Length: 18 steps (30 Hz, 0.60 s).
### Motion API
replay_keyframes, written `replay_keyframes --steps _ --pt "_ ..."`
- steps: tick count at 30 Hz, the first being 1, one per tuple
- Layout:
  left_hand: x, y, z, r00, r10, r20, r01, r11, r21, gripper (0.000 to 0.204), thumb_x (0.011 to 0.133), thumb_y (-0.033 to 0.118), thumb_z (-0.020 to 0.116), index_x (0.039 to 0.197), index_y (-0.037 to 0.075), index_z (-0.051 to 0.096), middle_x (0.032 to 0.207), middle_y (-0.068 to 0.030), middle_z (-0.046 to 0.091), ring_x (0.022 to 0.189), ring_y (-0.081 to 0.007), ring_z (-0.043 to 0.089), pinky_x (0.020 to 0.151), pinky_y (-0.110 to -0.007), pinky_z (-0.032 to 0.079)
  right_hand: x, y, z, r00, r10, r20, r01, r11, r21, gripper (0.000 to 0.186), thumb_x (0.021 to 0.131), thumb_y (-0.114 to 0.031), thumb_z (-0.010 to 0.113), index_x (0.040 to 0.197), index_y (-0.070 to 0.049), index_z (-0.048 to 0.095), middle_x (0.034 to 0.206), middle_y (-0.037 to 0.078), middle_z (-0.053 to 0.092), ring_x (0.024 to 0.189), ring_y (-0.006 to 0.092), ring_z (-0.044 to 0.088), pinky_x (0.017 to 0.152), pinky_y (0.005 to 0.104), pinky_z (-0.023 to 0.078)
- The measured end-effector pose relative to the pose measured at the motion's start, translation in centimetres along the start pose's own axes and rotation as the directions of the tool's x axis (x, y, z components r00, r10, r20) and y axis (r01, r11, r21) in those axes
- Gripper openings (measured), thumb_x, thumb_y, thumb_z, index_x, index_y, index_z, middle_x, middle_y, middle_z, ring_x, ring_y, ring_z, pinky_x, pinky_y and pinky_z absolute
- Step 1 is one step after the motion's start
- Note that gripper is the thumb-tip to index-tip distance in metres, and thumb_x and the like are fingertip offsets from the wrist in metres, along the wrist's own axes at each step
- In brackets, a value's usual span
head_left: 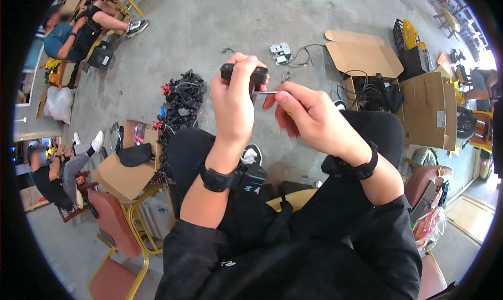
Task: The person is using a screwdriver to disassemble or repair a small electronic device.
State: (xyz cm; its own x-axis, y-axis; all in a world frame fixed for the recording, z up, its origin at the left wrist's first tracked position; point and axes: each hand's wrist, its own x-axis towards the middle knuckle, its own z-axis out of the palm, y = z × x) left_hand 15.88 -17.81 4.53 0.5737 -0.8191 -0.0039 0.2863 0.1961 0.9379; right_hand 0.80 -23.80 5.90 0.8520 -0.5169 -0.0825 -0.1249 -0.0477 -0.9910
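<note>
My left hand [234,103] is raised in front of me and closed around a small black block-shaped device [258,73], thumb and fingers over its top. My right hand [309,116] sits just to the right and pinches a thin grey metal piece [266,93] that points left into the underside of the device. Both wrists carry black bands. My knees in black trousers lie below the hands.
A heap of black cables with red clips [181,100] lies on the concrete floor at left, beside an open cardboard box [128,169]. More open boxes [367,59] with cables stand at right. Red-seated chairs [112,221] sit lower left. Two people sit at far left.
</note>
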Motion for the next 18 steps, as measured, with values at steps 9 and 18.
replay_keyframes --steps 9,18 --pt "-0.9 1.8 0.6 0.968 -0.240 0.080 0.250 0.955 -0.159 0.029 0.095 0.029 0.044 0.076 0.007 0.047 0.073 -0.0048 0.046 0.069 -0.0157 0.043 0.066 -0.030 0.037 -0.7 0.9 0.3 0.871 -0.479 -0.112 0.396 0.818 -0.418 0.013 0.094 -0.005 0.061 0.105 -0.002 0.067 0.093 0.010 0.060 0.080 0.0210 0.058 0.072 0.0316 0.048" --pt "-1.2 0.4 0.5 0.990 -0.073 0.120 0.095 0.978 -0.186 0.026 0.093 0.026 0.046 0.074 0.008 0.043 0.071 -0.0059 0.046 0.066 -0.0157 0.044 0.065 -0.031 0.039 -1.5 -0.1 0.5 0.997 -0.068 -0.031 0.069 0.997 0.016 0.026 0.105 -0.020 0.049 0.102 0.001 0.065 0.075 0.004 0.063 0.064 0.0100 0.059 0.060 0.0249 0.048"
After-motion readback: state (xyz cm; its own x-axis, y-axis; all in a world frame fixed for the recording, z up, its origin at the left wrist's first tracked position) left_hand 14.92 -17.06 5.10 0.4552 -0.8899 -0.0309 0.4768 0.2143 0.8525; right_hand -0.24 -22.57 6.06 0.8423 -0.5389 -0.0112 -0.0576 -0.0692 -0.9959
